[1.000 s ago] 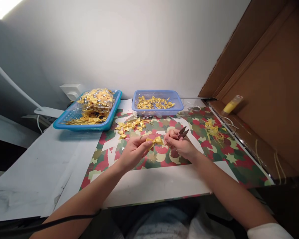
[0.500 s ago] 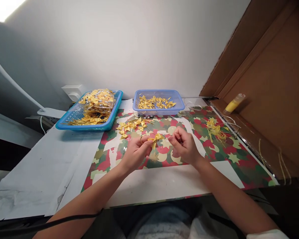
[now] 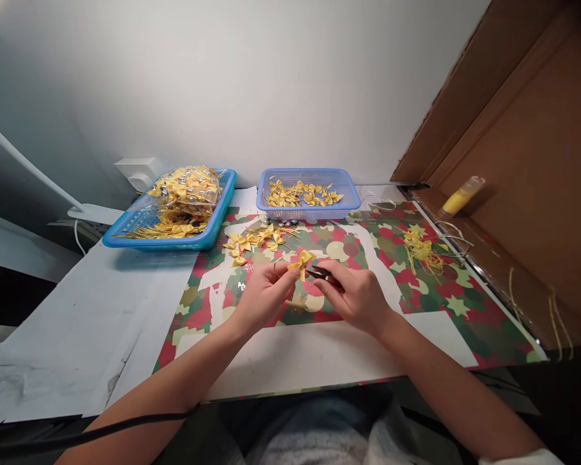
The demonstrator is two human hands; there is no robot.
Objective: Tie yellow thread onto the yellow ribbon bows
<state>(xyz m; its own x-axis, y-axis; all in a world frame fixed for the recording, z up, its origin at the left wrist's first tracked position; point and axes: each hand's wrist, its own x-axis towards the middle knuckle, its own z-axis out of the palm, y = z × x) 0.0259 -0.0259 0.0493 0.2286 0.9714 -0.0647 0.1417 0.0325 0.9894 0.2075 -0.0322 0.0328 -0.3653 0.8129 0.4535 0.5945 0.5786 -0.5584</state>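
Observation:
Between the thumb and fingers of my left hand [image 3: 266, 290] is a yellow ribbon bow [image 3: 303, 259], held above the patterned sheet. My right hand [image 3: 356, 290] is closed on small dark snips [image 3: 318, 272], whose pointed blades face left, close to the bow's right side. Whether the blades touch the ribbon I cannot tell. Just beyond my left hand lies a loose group of yellow bows [image 3: 252, 242], some with thin gold stems.
A blue basket [image 3: 169, 244] at the left holds bagged bows. A lilac-blue basket [image 3: 310, 213] with more bows stands by the wall. Silver beads [image 3: 286, 223] lie before it. Yellow thread scraps [image 3: 423, 252] and a yellow tube [image 3: 463, 196] are at the right.
The snips, earlier hidden in my right hand, now show with their blades pointing at the bow. My right hand has turned and come closer to my left hand.

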